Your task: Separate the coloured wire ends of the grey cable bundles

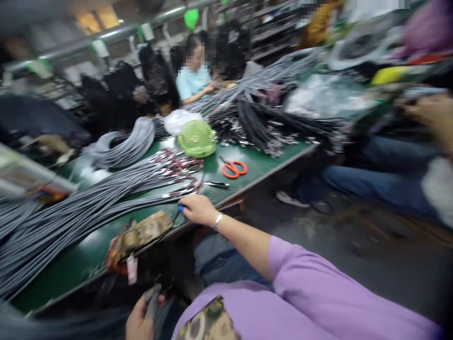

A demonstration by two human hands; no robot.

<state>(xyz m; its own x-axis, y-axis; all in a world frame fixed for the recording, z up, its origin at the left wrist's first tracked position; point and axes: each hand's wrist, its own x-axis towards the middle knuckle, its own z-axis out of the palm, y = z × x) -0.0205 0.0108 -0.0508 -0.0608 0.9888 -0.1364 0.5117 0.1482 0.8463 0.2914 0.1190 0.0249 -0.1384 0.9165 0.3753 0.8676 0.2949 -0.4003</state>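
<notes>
My right hand [198, 209] reaches over the table's front edge with its fingers closed on a small blue thing [181, 208] with a dark stem, whose kind I cannot make out. It is close to the wire ends of the grey cables [102, 196]. Below the table edge, my left hand [140, 320] is closed around a grey cable-like piece [153, 302], blurred by motion. Between my hands, a worn tan block [150, 226] with red and orange parts sits at the edge. Beyond my right hand lie black-handled tweezers or a similar slim tool [216, 184] and orange-handled scissors [234, 169].
A green fan [197, 138] stands on the green table [258, 163]. Behind it are coiled grey cables [123, 144], black cables [258, 125] and clear plastic bags [329, 97]. A co-worker [193, 75] sits across the table; another person's legs [382, 184] are at the right.
</notes>
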